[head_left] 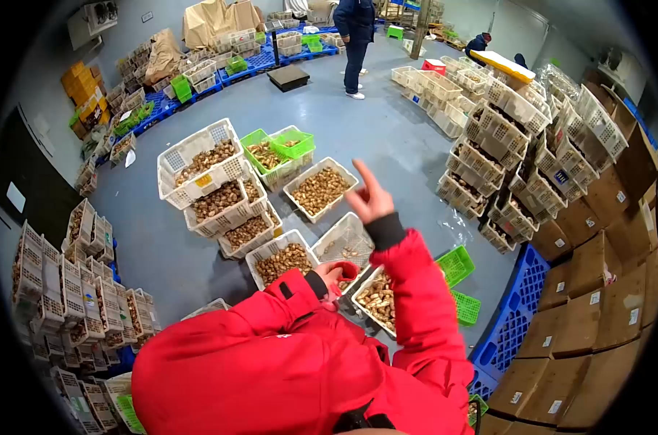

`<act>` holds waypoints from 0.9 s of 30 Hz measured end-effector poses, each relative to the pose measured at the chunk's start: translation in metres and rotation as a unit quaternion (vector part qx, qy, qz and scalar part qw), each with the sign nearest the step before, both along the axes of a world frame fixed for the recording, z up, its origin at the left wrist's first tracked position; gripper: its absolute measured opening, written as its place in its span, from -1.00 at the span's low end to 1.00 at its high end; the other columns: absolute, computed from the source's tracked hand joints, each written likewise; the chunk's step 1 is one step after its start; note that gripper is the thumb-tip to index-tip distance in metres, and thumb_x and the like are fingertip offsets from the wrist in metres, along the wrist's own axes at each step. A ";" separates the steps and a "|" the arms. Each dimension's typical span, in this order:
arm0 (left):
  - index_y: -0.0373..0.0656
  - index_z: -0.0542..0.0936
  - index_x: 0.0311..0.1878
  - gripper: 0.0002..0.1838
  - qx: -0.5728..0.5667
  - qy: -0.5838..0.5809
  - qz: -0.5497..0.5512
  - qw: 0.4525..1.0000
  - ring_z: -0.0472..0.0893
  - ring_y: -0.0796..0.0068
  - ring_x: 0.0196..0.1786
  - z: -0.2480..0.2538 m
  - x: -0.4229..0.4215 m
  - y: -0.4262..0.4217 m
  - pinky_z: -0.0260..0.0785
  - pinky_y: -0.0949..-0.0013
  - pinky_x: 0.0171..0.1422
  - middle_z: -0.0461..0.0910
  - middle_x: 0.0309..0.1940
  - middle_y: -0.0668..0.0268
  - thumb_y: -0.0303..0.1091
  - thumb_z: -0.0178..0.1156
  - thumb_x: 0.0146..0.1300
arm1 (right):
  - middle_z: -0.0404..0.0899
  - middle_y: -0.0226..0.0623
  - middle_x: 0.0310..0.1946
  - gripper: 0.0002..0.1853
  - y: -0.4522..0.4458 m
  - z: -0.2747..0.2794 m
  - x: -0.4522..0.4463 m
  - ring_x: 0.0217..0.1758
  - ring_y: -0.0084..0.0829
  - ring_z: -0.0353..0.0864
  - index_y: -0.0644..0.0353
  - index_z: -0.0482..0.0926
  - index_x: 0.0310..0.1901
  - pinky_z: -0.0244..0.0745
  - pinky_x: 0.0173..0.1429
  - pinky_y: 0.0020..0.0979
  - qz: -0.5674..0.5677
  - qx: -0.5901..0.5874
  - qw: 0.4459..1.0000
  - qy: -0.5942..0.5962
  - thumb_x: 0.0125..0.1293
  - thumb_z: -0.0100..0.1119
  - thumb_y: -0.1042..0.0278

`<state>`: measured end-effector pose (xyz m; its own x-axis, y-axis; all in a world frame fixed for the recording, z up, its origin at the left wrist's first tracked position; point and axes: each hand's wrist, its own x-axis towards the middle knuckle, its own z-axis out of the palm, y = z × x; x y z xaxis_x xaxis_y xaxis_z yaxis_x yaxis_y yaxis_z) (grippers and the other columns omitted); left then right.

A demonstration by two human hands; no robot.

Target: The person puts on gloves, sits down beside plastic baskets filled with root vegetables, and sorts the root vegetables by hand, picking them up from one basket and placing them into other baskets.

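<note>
My left hand [329, 277] is low in front of my chest, its fingers closed on a red item [347, 271] with a rounded opening; its kind is unclear. My right hand [372, 200] is raised above the crates, holding nothing, with fingers stretched out and apart. Below my hands is a white mesh crate [343, 238] with a few pieces at its bottom. Close by are a crate of small brown mushrooms [319, 190], another mushroom crate [282, 261] and a crate of longer, pale-stemmed mushrooms [378, 299].
Stacked white crates [206, 165] rise ahead left, beside a green basket [264, 150]. More crate stacks [481, 156] and cardboard boxes [590, 297] line the right, with a blue pallet [510, 312]. A person [355, 43] stands further back on the grey floor [318, 109].
</note>
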<state>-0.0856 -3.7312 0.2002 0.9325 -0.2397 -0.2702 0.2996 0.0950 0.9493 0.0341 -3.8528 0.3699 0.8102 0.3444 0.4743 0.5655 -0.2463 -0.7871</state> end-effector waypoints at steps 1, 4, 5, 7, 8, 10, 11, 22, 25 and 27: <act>-0.19 0.50 -0.03 -0.72 0.000 -0.004 0.000 1.000 0.53 0.65 -0.41 -0.001 0.002 0.005 0.40 0.53 -0.34 0.57 -0.37 0.37 -0.36 -0.14 0.32 | 0.49 -0.36 -0.63 -0.34 0.016 0.041 0.015 -0.58 -0.59 0.45 -0.01 0.21 0.28 0.40 -0.39 -0.50 0.035 -0.028 0.999 -0.004 0.09 0.17 0.34; -0.19 0.47 0.01 -0.70 0.061 -0.012 0.035 0.997 0.50 0.67 -0.34 0.005 -0.004 0.031 0.37 0.51 -0.29 0.56 -0.35 0.42 -0.24 -0.07 0.34 | 0.49 -0.32 -0.66 -0.35 0.070 0.120 0.044 -0.63 -0.58 0.49 0.01 0.17 0.29 0.41 -0.46 -0.52 0.134 -0.009 0.991 -0.022 0.13 0.12 0.35; -0.20 0.47 0.01 -0.69 0.051 -0.046 0.049 0.996 0.52 0.64 -0.35 -0.006 -0.004 0.041 0.38 0.50 -0.30 0.56 -0.36 0.41 -0.23 -0.06 0.33 | 0.49 -0.32 -0.67 -0.36 0.086 0.141 0.045 -0.64 -0.57 0.50 0.01 0.16 0.29 0.42 -0.49 -0.52 0.167 -0.011 0.986 0.002 0.14 0.10 0.36; -0.21 0.47 0.01 -0.69 -0.059 -0.031 0.077 0.995 0.49 0.65 -0.35 -0.004 -0.013 0.051 0.37 0.52 -0.28 0.55 -0.33 0.41 -0.24 -0.03 0.32 | 0.48 -0.33 -0.68 -0.38 0.118 0.161 0.050 -0.67 -0.55 0.50 0.01 0.16 0.29 0.43 -0.56 -0.53 0.189 -0.023 0.981 0.026 0.15 0.07 0.39; -0.22 0.47 0.02 -0.69 -0.005 -0.026 0.090 0.996 0.49 0.65 -0.34 0.001 -0.018 0.061 0.36 0.53 -0.27 0.55 -0.31 0.40 -0.25 -0.02 0.32 | 0.48 -0.32 -0.68 -0.38 0.132 0.163 0.052 -0.67 -0.55 0.50 0.01 0.16 0.29 0.44 -0.57 -0.52 0.189 -0.031 0.981 0.041 0.15 0.06 0.40; -0.24 0.45 0.05 -0.69 0.068 -0.082 0.114 0.988 0.50 0.63 -0.27 -0.015 -0.025 0.084 0.37 0.54 -0.19 0.55 -0.24 0.38 -0.29 -0.03 0.31 | 0.48 -0.31 -0.68 -0.38 0.160 0.168 0.057 -0.70 -0.54 0.49 0.00 0.16 0.28 0.45 -0.62 -0.49 0.200 -0.021 0.977 0.069 0.15 0.06 0.44; -0.25 0.45 0.04 -0.70 0.036 -0.127 0.131 0.983 0.49 0.64 -0.24 -0.031 -0.029 0.094 0.35 0.57 -0.14 0.55 -0.25 0.40 -0.31 -0.03 0.32 | 0.48 -0.31 -0.68 -0.38 0.168 0.168 0.057 -0.70 -0.53 0.49 0.01 0.18 0.28 0.46 -0.61 -0.48 0.187 -0.043 0.980 0.047 0.14 0.06 0.44; -0.30 0.40 0.09 -0.63 -0.141 -0.132 0.196 0.961 0.48 0.44 0.02 -0.048 -0.065 0.114 0.36 0.44 0.02 0.45 0.06 0.20 -0.24 -0.12 0.36 | 0.56 -0.28 -0.58 -0.57 0.180 0.150 0.050 -0.55 -0.58 0.56 0.22 0.39 0.10 0.50 -0.45 -0.52 0.243 0.091 0.954 -0.149 0.16 0.11 0.41; -0.29 0.37 0.12 -0.60 -0.104 -0.162 0.214 0.958 0.52 0.42 -0.05 -0.028 -0.070 0.087 0.41 0.45 -0.07 0.41 0.11 0.18 -0.21 -0.15 0.37 | 0.55 -0.31 -0.51 -0.54 0.085 0.177 -0.022 -0.48 -0.62 0.52 0.27 0.33 0.14 0.42 -0.37 -0.59 0.403 0.162 0.901 -0.005 0.19 0.12 0.42; -0.26 0.37 0.12 -0.64 -0.138 -0.052 0.258 0.955 0.56 0.48 -0.32 -0.023 -0.073 0.065 0.46 0.42 -0.25 0.51 -0.02 0.20 -0.25 -0.14 0.36 | 0.52 -0.27 -0.44 -0.38 0.020 0.198 -0.047 -0.45 -0.56 0.50 0.24 0.13 0.27 0.41 -0.38 -0.55 0.463 0.205 0.859 0.077 0.17 0.12 0.50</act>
